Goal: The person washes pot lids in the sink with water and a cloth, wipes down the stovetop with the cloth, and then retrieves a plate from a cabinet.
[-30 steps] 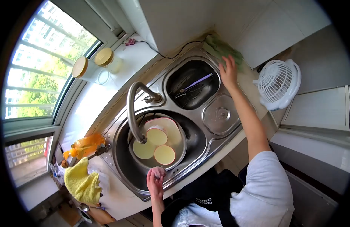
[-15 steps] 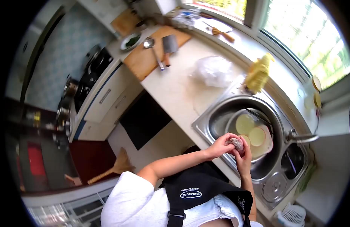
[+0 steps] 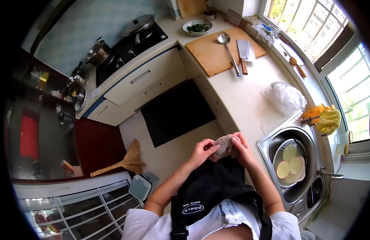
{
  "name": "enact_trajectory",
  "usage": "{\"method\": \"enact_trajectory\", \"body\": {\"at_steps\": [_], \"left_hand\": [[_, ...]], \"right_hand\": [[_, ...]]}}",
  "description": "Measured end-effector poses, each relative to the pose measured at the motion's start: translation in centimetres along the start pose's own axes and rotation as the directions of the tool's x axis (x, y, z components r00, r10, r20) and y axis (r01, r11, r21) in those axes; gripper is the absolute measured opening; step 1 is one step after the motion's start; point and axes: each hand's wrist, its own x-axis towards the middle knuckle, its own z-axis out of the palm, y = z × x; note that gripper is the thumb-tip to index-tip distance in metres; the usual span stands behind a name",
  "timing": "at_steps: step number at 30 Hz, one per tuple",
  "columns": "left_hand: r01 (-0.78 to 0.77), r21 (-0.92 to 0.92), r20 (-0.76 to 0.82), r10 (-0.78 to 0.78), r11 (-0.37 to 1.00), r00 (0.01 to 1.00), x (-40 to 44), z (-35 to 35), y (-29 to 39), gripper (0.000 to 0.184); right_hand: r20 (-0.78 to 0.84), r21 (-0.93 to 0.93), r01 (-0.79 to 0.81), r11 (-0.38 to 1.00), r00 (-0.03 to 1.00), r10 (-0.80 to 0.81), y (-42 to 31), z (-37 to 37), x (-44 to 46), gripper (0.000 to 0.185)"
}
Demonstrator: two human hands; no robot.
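In front of the black apron, both hands are raised with a small greyish-pink, rough-textured dishcloth between them. My left hand pinches its left edge, with thumb and fingers closed. On the opposite edge, my right hand is closed over the cloth. It looks bunched and partly spread; the fingers cover its sides. To the right of the hands is a steel sink in which a metal basin holds several pale yellow round dishes.
A cutting board carries a ladle and a cleaver. Nearby are a plate of greens and a plastic bag. Yellow cloth hangs by the faucet. A broom and a dark mat are on the floor.
Both hands have moved left, from over the sink to in front of the apron beside the counter. The dishcloth, earlier bunched up, is now more spread between them. The view has turned.
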Motion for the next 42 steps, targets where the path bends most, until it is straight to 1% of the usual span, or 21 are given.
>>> {"method": "enact_trajectory", "body": {"at_steps": [1, 2, 4, 6, 13, 18, 20, 22, 24, 26, 28, 29, 30, 32, 33, 34, 36, 39, 40, 41, 42], "left_hand": [[0.001, -0.066, -0.019, -0.002, 0.998, 1.0, 0.0, -1.6, -0.5, 0.017], [-0.006, -0.069, -0.025, 0.004, 0.998, 1.0, 0.0, -3.0, -0.9, 0.017], [-0.042, -0.169, -0.184, 0.01, 0.985, 0.983, 0.1, -5.4, -0.5, 0.019], [-0.016, -0.173, -0.23, -0.024, 0.985, 0.973, 0.5, -8.6, -1.0, 0.022], [0.113, -0.298, -0.389, -0.229, 0.948, 0.893, 4.2, -20.1, 0.2, 0.023], [0.24, -0.201, -0.675, -0.312, 0.95, 0.669, 4.1, -28.1, -2.4, 0.021], [0.307, -0.109, -0.741, -0.283, 0.946, 0.609, 1.6, -31.2, -6.7, 0.022], [0.336, -0.284, -0.786, -0.419, 0.898, 0.455, -1.5, -30.9, -7.8, 0.021], [0.356, -0.505, -0.76, -0.601, 0.786, 0.249, -6.5, -30.1, -12.2, 0.018], [0.41, -0.613, -0.673, -0.718, 0.675, 0.176, -13.6, -29.2, -20.6, 0.01], [0.282, -0.799, -0.513, -0.846, 0.532, 0.142, -18.2, -27.2, -24.3, 0.008], [0.364, -0.761, -0.518, -0.841, 0.538, 0.159, -18.3, -27.4, -23.7, 0.009], [0.507, -0.635, -0.571, -0.796, 0.583, 0.2, -17.4, -27.9, -23.3, 0.01], [0.682, -0.37, -0.633, -0.709, 0.631, 0.312, -14.8, -31.0, -22.9, 0.011], [0.716, -0.258, -0.653, -0.663, 0.649, 0.366, -13.6, -33.3, -22.7, 0.012], [0.718, -0.174, -0.668, -0.617, 0.674, 0.417, -12.4, -36.1, -22.3, 0.012], [0.69, -0.009, -0.688, -0.505, 0.723, 0.521, -9.8, -42.4, -21.3, 0.014], [0.583, 0.393, -0.694, -0.186, 0.711, 0.696, -7.3, -51.8, -19.2, 0.016], [0.561, 0.424, -0.716, -0.116, 0.712, 0.688, -6.4, -54.2, -18.2, 0.017], [0.535, -0.105, -0.857, -0.35, 0.838, 0.379, -3.8, -54.1, -13.9, 0.021], [0.293, -0.582, -0.776, -0.625, 0.759, 0.078, 0.1, -53.8, -7.4, 0.026]], "right_hand": [[0.049, 0.051, -0.096, 0.994, 0.994, 0.093, 0.4, 0.9, 1.5, 0.025], [0.057, 0.044, -0.096, 0.994, 0.994, 0.093, 0.4, 1.8, 2.8, 0.025], [0.053, 0.158, -0.234, 0.959, 0.972, 0.229, 0.4, 3.5, 5.6, 0.024], [0.078, 0.161, -0.23, 0.96, 0.972, 0.22, 0.9, 3.3, 9.0, 0.027], [0.214, 0.229, -0.414, 0.881, 0.904, 0.37, -1.3, 2.8, 22.2, 0.032], [0.298, 0.241, -0.428, 0.871, 0.887, 0.354, -1.7, 3.7, 35.0, 0.033], [0.313, 0.221, -0.466, 0.857, 0.866, 0.39, -2.8, 6.9, 40.2, 0.031], [0.389, 0.132, -0.439, 0.889, 0.848, 0.361, -2.4, 8.7, 45.0, 0.031], [0.274, 0.056, -0.381, 0.923, 0.895, 0.353, -2.6, 11.0, 50.8, 0.033], [0.197, -0.006, -0.166, 0.986, 0.967, 0.163, -3.4, 14.1, 56.6, 0.037], [0.179, -0.069, 0.141, 0.988, 0.976, -0.127, -5.2, 18.4, 61.8, 0.038], [0.176, -0.301, 0.4, 0.866, 0.915, -0.362, -5.5, 20.2, 65.0, 0.037], [0.229, -0.508, 0.591, 0.626, 0.794, -0.563, -5.5, 21.9, 68.0, 0.037], [0.313, -0.695, 0.64, 0.329, 0.681, -0.662, -4.8, 25.3, 72.7, 0.037], [0.383, -0.686, 0.676, 0.268, 0.65, -0.656, -3.4, 26.4, 75.2, 0.04], [0.475, -0.738, 0.665, 0.115, 0.633, -0.611, -1.8, 27.3, 77.7, 0.042], [0.632, -0.773, 0.521, -0.362, 0.583, -0.51, 2.4, 28.4, 81.8, 0.045], [0.637, -0.765, 0.446, -0.465, 0.632, -0.441, 6.6, 28.3, 88.3, 0.052], [0.614, -0.787, 0.451, -0.421, 0.644, -0.457, 6.7, 28.1, 90.4, 0.054], [0.609, -0.779, 0.409, -0.475, 0.673, -0.42, 6.0, 27.8, 92.2, 0.054], [0.601, -0.765, 0.367, -0.529, 0.702, -0.382, 4.8, 27.3, 94.0, 0.054]]}}
